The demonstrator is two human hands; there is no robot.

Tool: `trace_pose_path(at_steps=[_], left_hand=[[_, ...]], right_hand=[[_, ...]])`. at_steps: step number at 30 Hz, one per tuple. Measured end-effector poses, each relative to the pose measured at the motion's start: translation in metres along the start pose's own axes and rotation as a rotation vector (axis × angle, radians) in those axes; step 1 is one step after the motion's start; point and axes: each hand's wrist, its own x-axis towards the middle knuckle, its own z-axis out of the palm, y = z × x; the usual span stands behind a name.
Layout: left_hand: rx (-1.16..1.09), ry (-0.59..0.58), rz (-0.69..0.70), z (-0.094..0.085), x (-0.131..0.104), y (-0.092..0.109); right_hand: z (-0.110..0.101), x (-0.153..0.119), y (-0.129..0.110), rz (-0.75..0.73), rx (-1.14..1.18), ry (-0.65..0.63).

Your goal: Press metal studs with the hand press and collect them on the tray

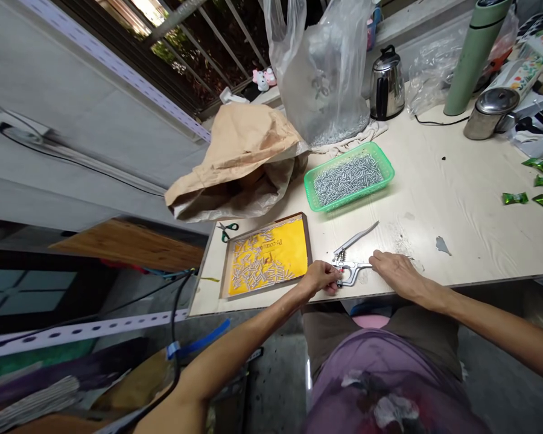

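Observation:
Silver spring-loaded pliers [352, 271] lie near the table's front edge, with their two handles spread wide apart. At the head end, my left hand [322, 277] is closed in a pinch, and a small reddish spot shows beside its fingertips. Whatever those fingers hold is too small to make out. My right hand [396, 271] grips the end of the near handle between thumb and fingers. Just left of my left hand is a shallow tray [308, 241] with a yellow bottom, carrying many small metal pins. A green plastic basket [387, 181] full of similar silver pieces stands beyond the pliers.
A brown paper sack [248, 138] slumps open behind the tray, near green-handled scissors [228, 230]. Toward the back stand a clear plastic bag [330, 78], a steel kettle [388, 84], a green flask [475, 60] and a metal cup [491, 111]. Green-wrapped sweets [514, 198] lie at right.

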Motion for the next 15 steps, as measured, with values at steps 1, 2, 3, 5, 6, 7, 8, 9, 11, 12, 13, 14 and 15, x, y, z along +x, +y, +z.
trace_pose_path(at_steps=[1, 2, 3, 5, 6, 7, 8, 9, 11, 12, 13, 14, 15], left_hand=[[0.004, 0.005, 0.004, 0.0, -0.001, 0.0], [0.008, 0.01, 0.008, 0.001, -0.001, 0.0], [0.015, 0.017, 0.013, 0.001, -0.001, 0.0], [0.035, 0.027, 0.021, 0.001, 0.0, -0.001], [0.046, 0.029, 0.026, 0.001, 0.0, -0.001], [0.055, 0.029, 0.031, 0.001, 0.0, -0.002], [0.063, 0.027, 0.036, 0.0, 0.001, -0.002], [0.069, 0.023, 0.042, 0.0, 0.0, -0.002], [0.078, 0.024, 0.05, 0.0, 0.0, -0.001], [0.08, 0.027, 0.05, 0.001, -0.001, -0.001], [0.081, 0.032, 0.05, 0.001, -0.001, -0.001], [0.08, 0.037, 0.05, 0.001, -0.001, -0.001], [0.077, 0.041, 0.051, 0.001, -0.002, -0.001]], right_hand=[[-0.001, 0.0, 0.0, 0.001, -0.005, -0.006], [-0.001, 0.001, 0.0, 0.004, -0.012, -0.013], [-0.001, 0.002, 0.0, 0.01, -0.022, -0.017], [0.001, 0.004, 0.001, 0.021, -0.042, -0.03], [0.001, 0.005, 0.001, 0.023, -0.051, -0.038], [0.001, 0.006, 0.001, 0.021, -0.059, -0.049], [0.001, 0.007, 0.001, 0.02, -0.069, -0.066], [0.0, 0.007, 0.0, 0.019, -0.078, -0.089], [-0.005, 0.007, -0.001, 0.02, -0.094, -0.123], [-0.008, 0.007, -0.002, 0.016, -0.096, -0.13], [-0.011, 0.007, -0.002, 0.01, -0.094, -0.121], [-0.014, 0.007, -0.001, 0.004, -0.092, -0.097], [-0.016, 0.008, 0.001, 0.0, -0.092, -0.06]])
